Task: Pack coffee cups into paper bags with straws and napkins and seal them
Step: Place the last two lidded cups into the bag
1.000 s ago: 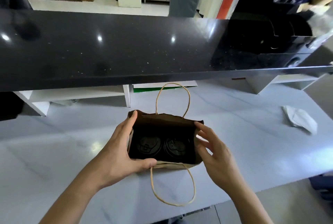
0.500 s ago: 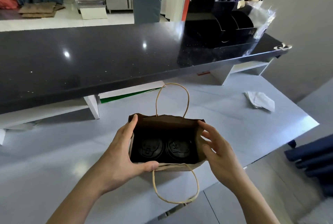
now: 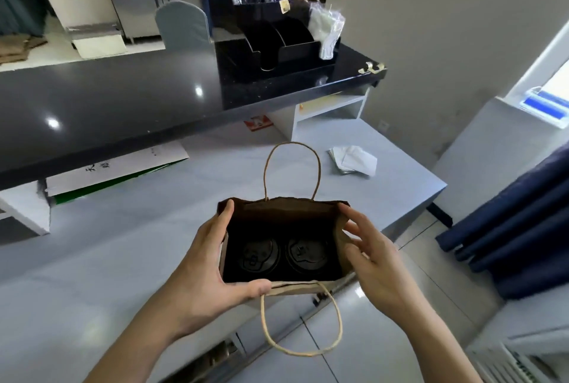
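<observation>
A brown paper bag (image 3: 303, 287) with twine handles stands open on the pale counter (image 3: 123, 253). Two coffee cups with black lids, the left cup (image 3: 260, 257) and the right cup (image 3: 306, 254), sit side by side inside it. My left hand (image 3: 212, 262) grips the bag's left wall, fingers along the side and thumb on the near rim. My right hand (image 3: 369, 256) is at the bag's right wall with relaxed, spread fingers touching the paper. A small pile of white napkins (image 3: 354, 159) lies on the counter beyond the bag, to the right.
A raised black countertop (image 3: 123, 105) runs across the back, carrying a black organiser (image 3: 277, 40) with straws, bags and wrapped items. A white and green flat box (image 3: 117, 170) lies under its overhang. The counter's right edge drops to tiled floor; a dark blue curtain (image 3: 517, 228) hangs at right.
My head has turned to the right, so the organiser and napkins have come into view. Both hands stay at the bag's sides; the bag has not shifted on the counter.
</observation>
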Available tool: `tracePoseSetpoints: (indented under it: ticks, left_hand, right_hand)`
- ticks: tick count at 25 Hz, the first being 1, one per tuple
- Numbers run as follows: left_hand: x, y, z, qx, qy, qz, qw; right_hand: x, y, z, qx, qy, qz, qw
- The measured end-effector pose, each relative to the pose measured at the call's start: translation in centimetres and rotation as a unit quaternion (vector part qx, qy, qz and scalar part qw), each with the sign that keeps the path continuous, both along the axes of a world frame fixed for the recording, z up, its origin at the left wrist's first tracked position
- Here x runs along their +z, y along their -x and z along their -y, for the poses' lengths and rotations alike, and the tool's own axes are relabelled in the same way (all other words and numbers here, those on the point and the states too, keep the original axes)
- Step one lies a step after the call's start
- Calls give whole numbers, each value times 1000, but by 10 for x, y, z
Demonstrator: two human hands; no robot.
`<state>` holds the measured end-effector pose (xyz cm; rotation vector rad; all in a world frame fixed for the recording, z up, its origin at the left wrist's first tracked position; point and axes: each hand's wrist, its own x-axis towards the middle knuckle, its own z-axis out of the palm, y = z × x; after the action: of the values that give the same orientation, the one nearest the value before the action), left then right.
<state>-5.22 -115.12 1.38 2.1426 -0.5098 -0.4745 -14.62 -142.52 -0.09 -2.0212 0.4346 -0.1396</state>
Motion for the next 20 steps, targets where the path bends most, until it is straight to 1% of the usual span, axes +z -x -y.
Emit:
tracePoseSetpoints:
  ticks: [4,10,15,20]
  left_hand:
    - [0,13,60,-1,3,5,1000]
    - [5,13,125,-11,-14,6,1000]
    - [2,-7,158,2,-21,5,1000]
    - [-9,-43,188,25,-18,-4,1000]
  right_hand:
    - [0,13,64,-2,6,5,1000]
    - [3,12,127,1,4,-1,1000]
    - [-1,-15,161,5,-8,3,1000]
    - [-7,-61,196,17,5,-4,1000]
